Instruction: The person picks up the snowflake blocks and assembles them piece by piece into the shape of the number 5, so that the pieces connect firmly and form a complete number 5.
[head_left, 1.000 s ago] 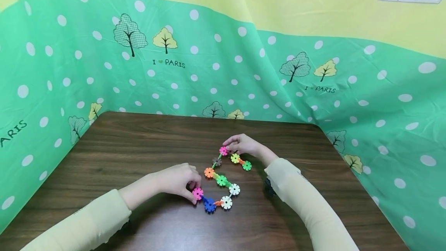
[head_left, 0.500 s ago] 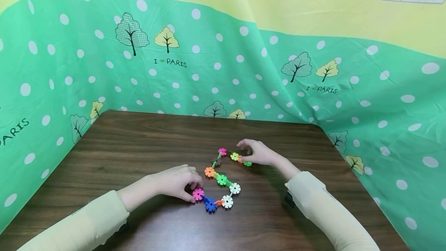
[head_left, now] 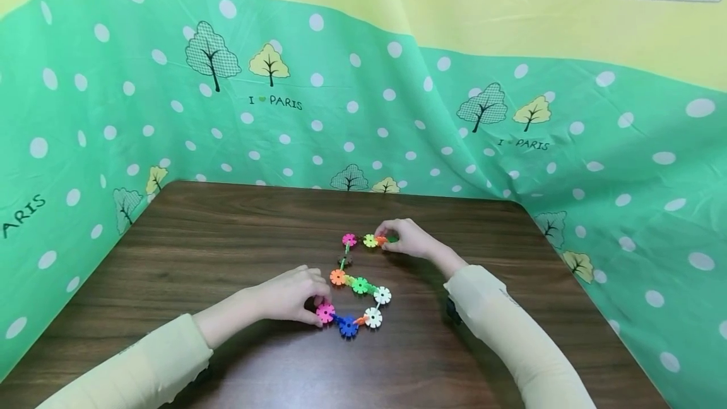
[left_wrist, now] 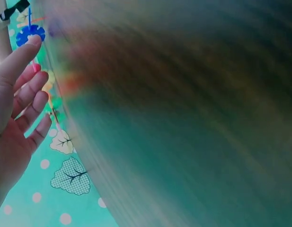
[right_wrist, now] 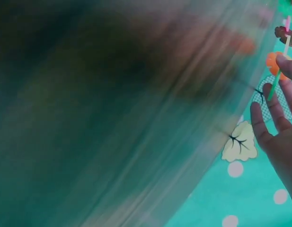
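A chain of joined plastic snowflake discs lies on the table in an S-like curve. At its near end, my left hand pinches a pink snowflake disc between thumb and fingers. Beside that comes a blue disc, then a white disc. At the far end my right hand pinches an orange disc; a green disc behind it is mostly hidden by the fingers. A yellow disc and another pink disc follow to the left. The right wrist view shows the orange disc by the thumb.
The brown wooden table reaches back to a green dotted curtain. More of the chain lies between the hands: an orange disc, a green disc and a second white disc.
My right hand left the far pink disc, moved right to the chain's end, took hold there and shifted it left and away. The chain's middle shifted slightly; my left hand stayed at the near pink disc.
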The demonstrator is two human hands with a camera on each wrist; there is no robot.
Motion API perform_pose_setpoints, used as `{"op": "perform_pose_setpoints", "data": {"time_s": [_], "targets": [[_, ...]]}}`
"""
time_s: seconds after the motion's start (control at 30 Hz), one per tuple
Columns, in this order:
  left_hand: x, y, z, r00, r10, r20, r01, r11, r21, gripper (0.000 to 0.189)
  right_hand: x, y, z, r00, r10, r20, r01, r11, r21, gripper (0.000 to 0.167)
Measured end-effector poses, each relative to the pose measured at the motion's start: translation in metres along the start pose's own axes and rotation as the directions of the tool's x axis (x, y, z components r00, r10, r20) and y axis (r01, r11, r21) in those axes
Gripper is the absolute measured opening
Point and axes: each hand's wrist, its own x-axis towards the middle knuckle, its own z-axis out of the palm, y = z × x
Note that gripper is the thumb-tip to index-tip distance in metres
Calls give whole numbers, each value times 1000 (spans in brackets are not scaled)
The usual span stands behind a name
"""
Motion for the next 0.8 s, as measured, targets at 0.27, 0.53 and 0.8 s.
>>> {"op": "perform_pose_setpoints", "data": {"time_s": [0.27, 0.53, 0.8], "targets": [[3, 2, 6, 993, -60, -102, 64, 997, 40, 30, 30, 3, 5, 999, 16, -30, -15, 999, 43, 20], [7, 6, 14, 981, -131, -141, 135, 991, 21, 33, 45, 7, 11, 998, 58, -36, -54, 994, 94, 19], [2, 2, 26, 966, -205, -157, 178, 969, -174, 30, 45, 13, 12, 999, 31, -15, -29, 991, 130, 32]]}}
